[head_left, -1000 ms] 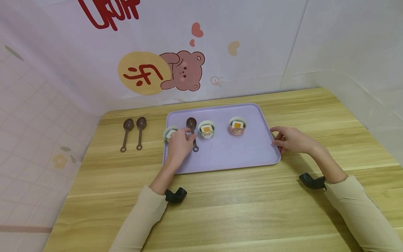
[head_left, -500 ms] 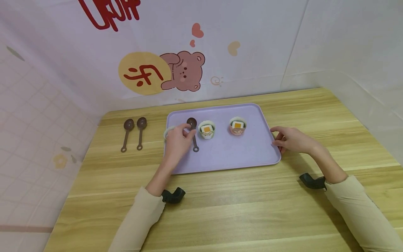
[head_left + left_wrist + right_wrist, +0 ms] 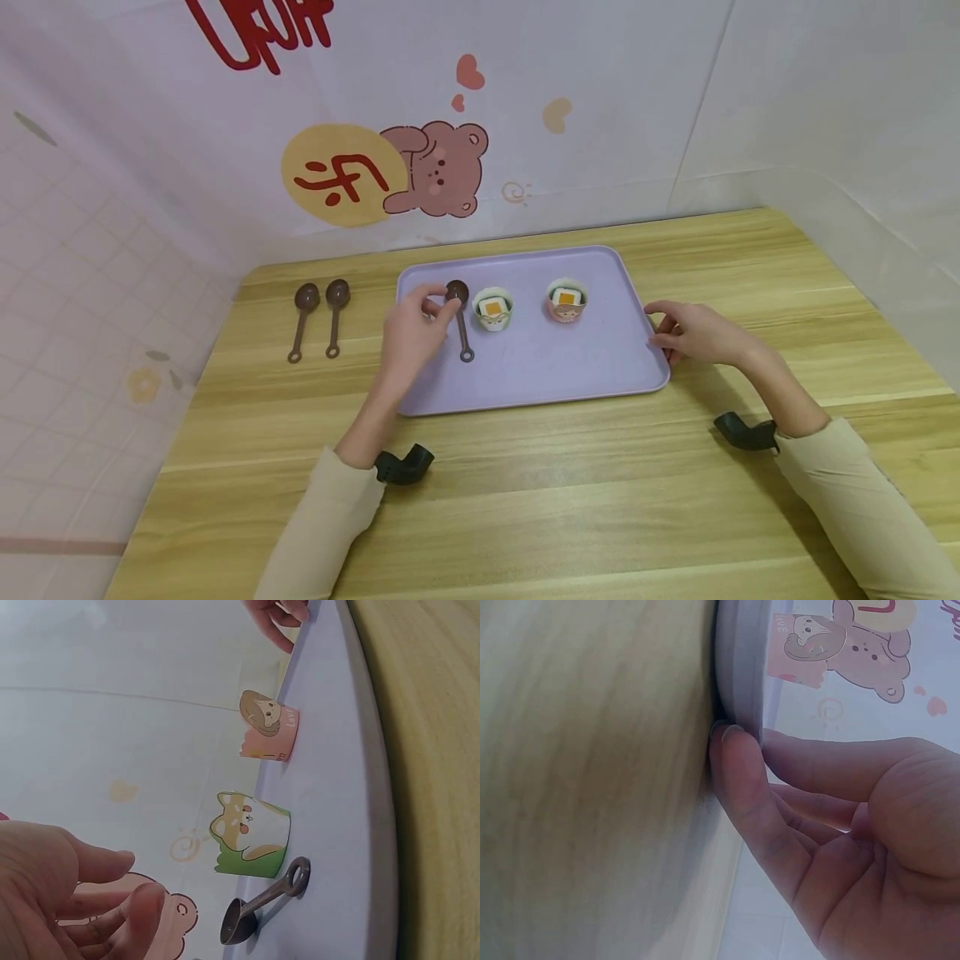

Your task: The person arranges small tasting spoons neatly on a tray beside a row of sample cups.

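Over the left end of the lilac tray, my left hand hovers with loosely bent fingers and nothing between them. Just to its right a brown measuring spoon lies on the tray, its bowl toward the wall. Beside the spoon stands a green paper cup with a dog picture, holding a white block with an orange square. A pink paper cup with a girl picture stands farther right, with a similar block. My right hand pinches the tray's right edge between thumb and fingers.
Two more brown measuring spoons, one on the far left and one beside it, lie on the wooden table. A wall sheet with a printed bear rises right behind the table's back edge.
My left hand has drawn left and slightly up, away from the spoon. It now covers a third cup at the tray's left end, visible before. My right hand stays at the tray's edge.
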Motion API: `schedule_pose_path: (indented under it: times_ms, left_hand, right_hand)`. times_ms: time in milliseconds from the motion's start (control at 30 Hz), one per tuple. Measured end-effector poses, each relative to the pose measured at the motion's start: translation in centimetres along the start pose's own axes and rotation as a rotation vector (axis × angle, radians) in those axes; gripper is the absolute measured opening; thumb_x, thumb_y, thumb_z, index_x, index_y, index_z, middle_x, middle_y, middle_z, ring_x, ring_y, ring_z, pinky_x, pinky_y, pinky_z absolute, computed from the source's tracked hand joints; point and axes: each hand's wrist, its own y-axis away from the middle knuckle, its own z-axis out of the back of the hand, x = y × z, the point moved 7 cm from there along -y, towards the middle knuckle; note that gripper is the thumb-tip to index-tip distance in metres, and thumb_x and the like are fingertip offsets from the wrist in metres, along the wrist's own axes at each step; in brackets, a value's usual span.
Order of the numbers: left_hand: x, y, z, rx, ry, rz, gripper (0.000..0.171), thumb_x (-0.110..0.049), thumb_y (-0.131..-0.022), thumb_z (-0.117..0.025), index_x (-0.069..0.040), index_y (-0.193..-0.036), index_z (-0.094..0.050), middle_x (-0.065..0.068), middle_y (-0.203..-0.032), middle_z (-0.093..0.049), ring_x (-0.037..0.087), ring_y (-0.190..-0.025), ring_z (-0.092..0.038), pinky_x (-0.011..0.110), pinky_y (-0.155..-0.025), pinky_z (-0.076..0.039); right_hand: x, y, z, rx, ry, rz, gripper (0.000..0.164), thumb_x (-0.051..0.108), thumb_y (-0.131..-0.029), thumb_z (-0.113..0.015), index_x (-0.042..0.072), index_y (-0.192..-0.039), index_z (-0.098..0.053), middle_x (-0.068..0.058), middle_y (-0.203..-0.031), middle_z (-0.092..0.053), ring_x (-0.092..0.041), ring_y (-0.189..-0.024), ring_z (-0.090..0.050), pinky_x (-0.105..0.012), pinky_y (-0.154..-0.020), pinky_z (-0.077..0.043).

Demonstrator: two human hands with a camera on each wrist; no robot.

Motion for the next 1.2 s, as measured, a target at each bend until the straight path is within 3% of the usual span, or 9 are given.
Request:
schedule_pose_path:
  times_ms: [400, 733, 1200]
  left_hand:
    - [-0.8, 0.1, 1.6, -0.056, 0.002, -0.023, 0.030, -0.027, -0.096, -0.072, -0.005, -0.117, -0.071, 0.010, -0.084, -0.071, 0.022, -0.065, -0.064, 0.028, -0.058, -0.045]
    - [-1.0, 0.0, 3.0, -0.080, 0.029, -0.022, 0.030, -0.026, -0.095, -0.072, -0.005, -0.118, -0.071, 0.009, -0.087, -0.070, 0.016, -0.061, -0.061, 0.024, -0.054, -0.044]
    - [-0.6, -0.2, 4.8, -0.135, 0.073, -0.039, 0.031, -0.027, -0.094, -0.074, -0.006, -0.117, -0.071, 0.010, -0.088, -0.069, 0.018, -0.060, -0.059, 0.022, -0.048, -0.042]
  right_hand:
    - [0.1, 0.0, 0.0, 0.003, -0.010, -0.001, 0.052, -0.001, -0.097, -0.064, -0.020, -0.138, -0.038, -0.015, -0.090, -0.067, -0.022, -0.066, -0.068, -0.034, -0.060, -0.059]
    - [0.1, 0.0, 0.0, 0.005, -0.015, -0.002, 0.052, -0.001, -0.097, -0.064, -0.019, -0.138, -0.038, -0.015, -0.090, -0.068, -0.022, -0.067, -0.068, -0.034, -0.060, -0.059]
    - [-0.1, 0.0, -0.1, 0.005, -0.035, -0.014, 0.052, -0.001, -0.097, -0.063, -0.019, -0.138, -0.037, -0.016, -0.090, -0.067, -0.023, -0.068, -0.068, -0.035, -0.061, -0.060]
